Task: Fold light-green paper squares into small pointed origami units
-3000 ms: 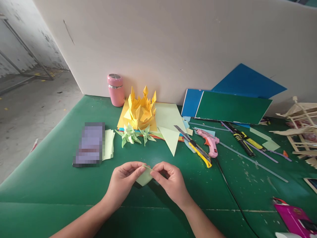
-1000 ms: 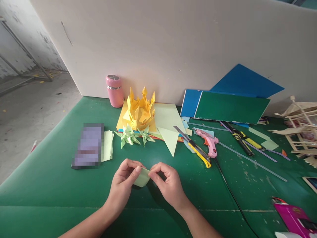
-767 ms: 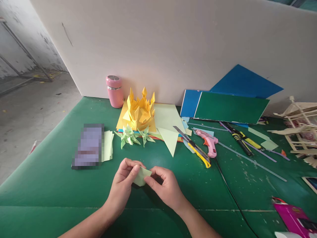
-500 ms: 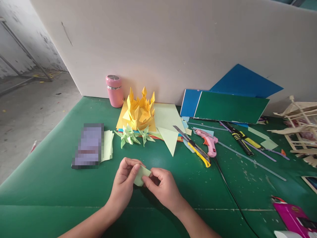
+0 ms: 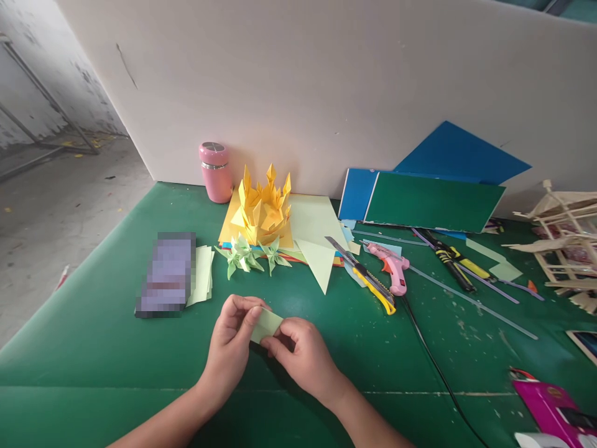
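Observation:
A small pale green piece of paper is held above the green table between both hands. My left hand pinches its left side, with the thumb on top. My right hand grips its lower right edge between thumb and fingers. Beyond the hands lie light green folded paper stars. Behind them a yellow folded paper crown stands on stacked coloured sheets. A pale green paper triangle points toward me from the stack.
A pink flask stands at the back. A pixelated dark device lies left beside pale green slips. Rightward are a yellow cutter, a pink glue gun with its cable, pliers and a wooden stick model.
The fingers of my right hand have shifted slightly left and down along the paper. The paper now looks flatter, with more of its upper right part showing.

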The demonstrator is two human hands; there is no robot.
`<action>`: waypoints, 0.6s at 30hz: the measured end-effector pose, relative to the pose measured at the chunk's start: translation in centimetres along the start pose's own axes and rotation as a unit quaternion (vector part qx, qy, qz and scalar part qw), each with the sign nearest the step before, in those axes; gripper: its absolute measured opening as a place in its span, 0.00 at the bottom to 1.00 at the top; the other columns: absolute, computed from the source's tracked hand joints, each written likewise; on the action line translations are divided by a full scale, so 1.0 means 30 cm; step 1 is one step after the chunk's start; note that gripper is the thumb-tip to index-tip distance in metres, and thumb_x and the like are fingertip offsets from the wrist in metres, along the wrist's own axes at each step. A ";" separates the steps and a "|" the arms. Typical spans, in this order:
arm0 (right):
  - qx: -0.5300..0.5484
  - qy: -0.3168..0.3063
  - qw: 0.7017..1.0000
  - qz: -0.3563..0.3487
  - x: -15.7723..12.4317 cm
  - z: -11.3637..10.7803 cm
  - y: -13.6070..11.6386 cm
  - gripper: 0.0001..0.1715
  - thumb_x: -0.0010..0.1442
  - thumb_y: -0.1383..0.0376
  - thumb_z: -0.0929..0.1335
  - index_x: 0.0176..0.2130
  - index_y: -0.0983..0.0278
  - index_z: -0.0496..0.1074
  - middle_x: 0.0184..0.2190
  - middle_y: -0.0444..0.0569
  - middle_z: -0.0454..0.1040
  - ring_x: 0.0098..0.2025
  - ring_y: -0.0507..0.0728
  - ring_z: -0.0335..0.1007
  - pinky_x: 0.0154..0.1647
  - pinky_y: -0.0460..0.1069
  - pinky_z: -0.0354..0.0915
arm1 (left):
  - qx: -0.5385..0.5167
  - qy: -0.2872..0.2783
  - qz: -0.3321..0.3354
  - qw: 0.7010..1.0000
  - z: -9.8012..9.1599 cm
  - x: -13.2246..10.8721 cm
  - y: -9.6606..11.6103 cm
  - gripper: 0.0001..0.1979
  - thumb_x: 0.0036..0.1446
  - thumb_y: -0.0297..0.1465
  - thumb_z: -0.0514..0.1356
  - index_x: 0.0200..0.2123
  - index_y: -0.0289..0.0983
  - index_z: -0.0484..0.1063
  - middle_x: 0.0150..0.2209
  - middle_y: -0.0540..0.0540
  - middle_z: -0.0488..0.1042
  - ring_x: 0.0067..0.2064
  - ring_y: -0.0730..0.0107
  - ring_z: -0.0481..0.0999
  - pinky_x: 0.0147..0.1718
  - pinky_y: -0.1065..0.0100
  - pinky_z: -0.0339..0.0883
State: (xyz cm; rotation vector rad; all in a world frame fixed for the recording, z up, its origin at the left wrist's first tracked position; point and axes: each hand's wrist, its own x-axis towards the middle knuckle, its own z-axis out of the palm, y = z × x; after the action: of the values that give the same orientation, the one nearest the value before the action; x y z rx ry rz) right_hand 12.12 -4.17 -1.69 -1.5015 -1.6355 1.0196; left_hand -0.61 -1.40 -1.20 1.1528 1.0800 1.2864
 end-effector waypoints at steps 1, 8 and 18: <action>0.007 0.001 1.000 -0.001 0.000 0.001 -0.002 0.14 0.54 0.67 0.67 0.19 0.64 0.68 0.19 0.46 0.73 0.24 0.53 0.65 0.25 0.46 0.54 | 0.000 0.003 -0.001 1.000 0.000 0.001 0.002 0.11 0.52 0.38 0.63 0.25 0.38 0.67 0.26 0.52 0.73 0.29 0.73 0.72 0.29 0.73 0.68; 0.203 -0.001 0.977 0.064 0.001 -0.011 -0.005 0.17 0.54 0.58 0.67 0.20 0.64 0.69 0.18 0.45 0.72 0.23 0.52 0.65 0.26 0.46 0.59 | -0.010 -0.026 -0.045 0.999 -0.006 0.012 0.005 0.11 0.52 0.40 0.62 0.31 0.38 0.68 0.32 0.49 0.73 0.29 0.72 0.73 0.27 0.72 0.69; 0.393 0.132 0.897 0.153 0.018 -0.022 0.015 0.22 0.39 0.48 0.75 0.15 0.63 0.73 0.16 0.42 0.68 0.26 0.52 0.61 0.34 0.49 0.60 | 0.087 -0.110 0.088 0.986 0.001 -0.004 -0.005 0.03 0.50 0.27 0.63 0.26 0.38 0.72 0.28 0.50 0.69 0.29 0.73 0.71 0.26 0.74 0.69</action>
State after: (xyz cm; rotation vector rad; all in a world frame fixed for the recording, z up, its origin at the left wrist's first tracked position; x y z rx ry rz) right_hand 12.85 -3.55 -1.81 -1.2540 -0.6524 1.3571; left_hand -0.58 -1.50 -1.35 1.5136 0.9556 1.1827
